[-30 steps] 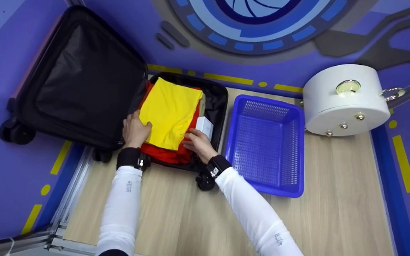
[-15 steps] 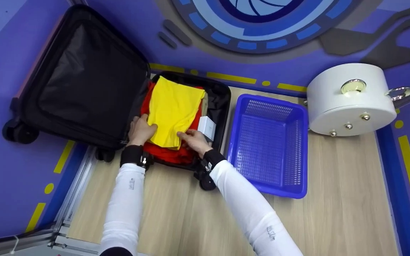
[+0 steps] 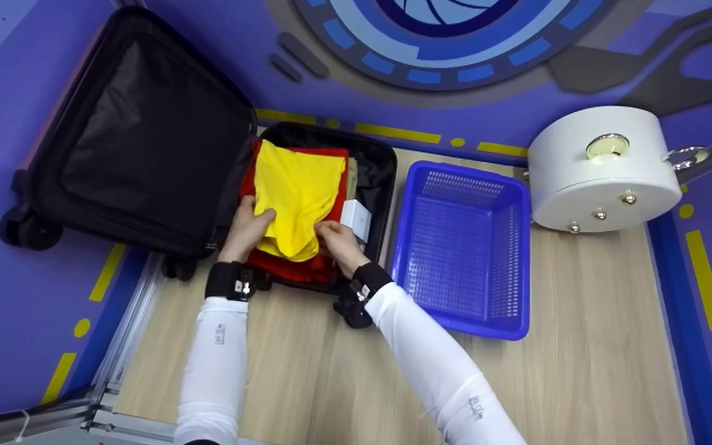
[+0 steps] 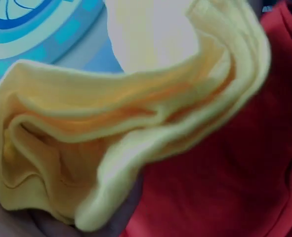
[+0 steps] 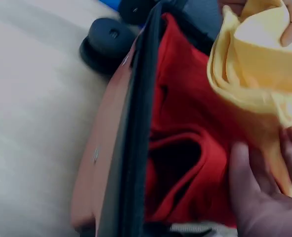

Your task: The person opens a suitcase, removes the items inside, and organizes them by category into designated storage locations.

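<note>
Head view: yellow cloth (image 3: pixel 297 182) within the suitcase (image 3: pixel 368 139), over red cloth (image 3: pixel 291 268); left hand (image 3: pixel 248 228) and right hand (image 3: pixel 340 245) pinch its sides; left wrist view: layers gape, so a slack grip could lose the fold; right wrist view: grip near the red cloth, which dragging might rumple.

The head camera looks forward and down from high above both white sleeves (image 3: pixel 211 364), taking in the open suitcase (image 3: pixel 158 148), blue basket (image 3: pixel 524 272), white container (image 3: pixel 569 167) and round wall emblem (image 3: pixel 445 52). The left-wrist view sits very close to the yellow cloth (image 3: pixel 297 179), which fills most of its frame, and faces past it toward that same emblem, shared with the head view. The right-wrist view, also close, looks from beside the right grip (image 3: pixel 342 246) across the suitcase's near edge toward the left grip (image 3: pixel 246 228), the wood-grained surface (image 5: pixel 42 108) lying on its left side. Both wrist views share the yellow and red cloth (image 5: pixel 190 94).
</note>
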Available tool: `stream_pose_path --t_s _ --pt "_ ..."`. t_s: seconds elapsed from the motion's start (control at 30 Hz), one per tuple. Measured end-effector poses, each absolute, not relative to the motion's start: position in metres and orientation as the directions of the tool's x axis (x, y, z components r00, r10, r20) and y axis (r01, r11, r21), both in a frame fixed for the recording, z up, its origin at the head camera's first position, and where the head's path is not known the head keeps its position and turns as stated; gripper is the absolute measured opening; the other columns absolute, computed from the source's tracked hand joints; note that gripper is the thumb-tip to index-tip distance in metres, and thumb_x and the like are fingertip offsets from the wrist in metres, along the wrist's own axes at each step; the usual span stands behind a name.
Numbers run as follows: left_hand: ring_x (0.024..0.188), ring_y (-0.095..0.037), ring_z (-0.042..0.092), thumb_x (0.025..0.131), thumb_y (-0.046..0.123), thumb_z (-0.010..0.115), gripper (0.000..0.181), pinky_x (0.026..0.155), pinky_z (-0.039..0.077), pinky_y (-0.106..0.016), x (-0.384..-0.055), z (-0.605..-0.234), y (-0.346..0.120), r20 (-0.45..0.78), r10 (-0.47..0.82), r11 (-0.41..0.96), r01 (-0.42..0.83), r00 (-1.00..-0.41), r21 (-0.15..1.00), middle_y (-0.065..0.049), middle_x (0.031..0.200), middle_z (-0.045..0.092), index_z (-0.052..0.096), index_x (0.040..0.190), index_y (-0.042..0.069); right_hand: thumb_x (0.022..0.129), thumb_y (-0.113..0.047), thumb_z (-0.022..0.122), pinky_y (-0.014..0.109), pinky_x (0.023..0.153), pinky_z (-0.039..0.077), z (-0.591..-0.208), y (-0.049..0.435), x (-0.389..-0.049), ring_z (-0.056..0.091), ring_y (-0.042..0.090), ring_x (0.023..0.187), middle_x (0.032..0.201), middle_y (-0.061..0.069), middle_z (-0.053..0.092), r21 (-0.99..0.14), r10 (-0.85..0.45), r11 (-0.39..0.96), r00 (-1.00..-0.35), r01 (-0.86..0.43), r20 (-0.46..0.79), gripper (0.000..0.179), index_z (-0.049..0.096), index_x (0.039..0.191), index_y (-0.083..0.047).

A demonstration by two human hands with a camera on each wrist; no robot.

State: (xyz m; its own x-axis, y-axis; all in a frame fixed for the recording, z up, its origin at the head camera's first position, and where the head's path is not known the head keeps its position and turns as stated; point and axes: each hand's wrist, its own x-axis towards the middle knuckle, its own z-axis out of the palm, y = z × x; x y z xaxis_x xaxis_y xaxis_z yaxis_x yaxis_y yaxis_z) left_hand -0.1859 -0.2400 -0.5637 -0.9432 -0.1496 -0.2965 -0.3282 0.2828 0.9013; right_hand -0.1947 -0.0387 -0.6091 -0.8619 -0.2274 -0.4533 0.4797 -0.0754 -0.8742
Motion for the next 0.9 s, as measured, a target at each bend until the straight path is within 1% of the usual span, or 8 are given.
stream_pose_path --t_s 0.13,0.3,0.43,0.53,0.6,0.77,0.83,0.9 --pt "0.121 -0.031 0.051 0.095 0.015 0.054 0.061 0.102 0.041 -0.036 -0.182 -0.562 -0.232 -0.299 -0.143 0.242 -0.326 -0.943 0.914 -0.024 0.139 0.05 0.033 0.148 -0.005 0.099 -0.026 0.066 0.029 0.071 0.057 -0.606 -0.04 -0.195 0.065 0.017 0.081 0.101 0.009 0.064 -0.843 -0.185 -0.181 -0.86 0.506 -0.476 0.034 0.056 0.118 0.0" --pt "0.133 -0.029 0.044 0.096 0.013 0.052 0.072 0.113 0.034 -0.04 -0.173 -0.553 -0.224 -0.263 -0.101 0.19 -0.278 -0.959 0.942 -0.021 0.157 0.04 0.022 0.16 0.0 0.092 -0.005 0.065 0.026 0.075 0.056 -0.602 -0.034 -0.196 0.066 0.018 0.086 0.118 0.018 0.066 -0.882 -0.125 -0.154 -0.894 0.446 -0.43 0.051 0.049 0.139 0.009" --pt "0.143 -0.024 0.037 0.097 0.015 0.053 0.079 0.118 0.028 -0.038 -0.162 -0.536 -0.21 -0.203 -0.081 0.202 -0.216 -0.976 0.955 -0.017 0.167 0.029 0.015 0.165 0.002 0.089 0.003 0.058 0.027 0.072 0.058 -0.584 -0.016 -0.197 0.067 0.019 0.082 0.132 0.023 0.064 -0.903 -0.089 -0.152 -0.916 0.401 -0.391 0.066 0.044 0.153 0.003" --pt "0.145 -0.025 0.037 0.096 0.015 0.056 0.081 0.119 0.029 -0.039 -0.157 -0.523 -0.19 -0.124 -0.079 0.214 -0.138 -0.989 0.967 -0.019 0.167 0.03 0.015 0.165 0.001 0.089 0.005 0.056 0.026 0.067 0.057 -0.564 0.007 -0.197 0.066 0.016 0.075 0.13 0.024 0.066 -0.924 -0.036 -0.175 -0.94 0.341 -0.34 0.067 0.046 0.154 -0.001" --pt "0.14 -0.028 0.043 0.096 0.012 0.059 0.08 0.116 0.033 -0.041 -0.155 -0.517 -0.175 -0.051 -0.074 0.205 -0.066 -0.996 0.977 -0.022 0.163 0.035 0.018 0.164 0.0 0.089 0.007 0.055 0.026 0.066 0.057 -0.551 0.026 -0.195 0.065 0.016 0.073 0.13 0.024 0.066 -0.935 -0.008 -0.203 -0.955 0.292 -0.297 0.065 0.048 0.153 -0.002" --pt "0.122 -0.033 0.059 0.094 0.006 0.063 0.081 0.106 0.046 -0.045 -0.152 -0.506 -0.131 0.098 0.002 0.177 0.096 -0.995 0.98 -0.026 0.15 0.051 0.022 0.164 0.001 0.091 0.009 0.054 0.03 0.074 0.06 -0.526 0.079 -0.181 0.069 0.019 0.083 0.142 0.022 0.061 -0.962 0.064 -0.232 -0.984 0.145 -0.164 0.066 0.047 0.155 -0.003" --pt "0.125 -0.034 0.059 0.094 0.007 0.064 0.082 0.109 0.046 -0.045 -0.152 -0.504 -0.112 0.13 0.058 0.185 0.138 -0.99 0.973 -0.026 0.151 0.051 0.021 0.164 0.0 0.092 0.009 0.054 0.031 0.079 0.06 -0.521 0.103 -0.173 0.07 0.02 0.09 0.145 0.021 0.059 -0.973 0.097 -0.214 -0.989 0.091 -0.114 0.065 0.046 0.155 -0.003" --pt "0.136 -0.034 0.053 0.095 0.009 0.065 0.083 0.115 0.041 -0.044 -0.152 -0.505 -0.093 0.139 0.121 0.213 0.163 -0.983 0.963 -0.026 0.158 0.043 0.019 0.163 -0.002 0.094 0.007 0.054 0.032 0.083 0.059 -0.52 0.128 -0.164 0.069 0.022 0.097 0.146 0.02 0.058 -0.981 0.121 -0.185 -0.989 0.057 -0.08 0.064 0.045 0.156 -0.005"
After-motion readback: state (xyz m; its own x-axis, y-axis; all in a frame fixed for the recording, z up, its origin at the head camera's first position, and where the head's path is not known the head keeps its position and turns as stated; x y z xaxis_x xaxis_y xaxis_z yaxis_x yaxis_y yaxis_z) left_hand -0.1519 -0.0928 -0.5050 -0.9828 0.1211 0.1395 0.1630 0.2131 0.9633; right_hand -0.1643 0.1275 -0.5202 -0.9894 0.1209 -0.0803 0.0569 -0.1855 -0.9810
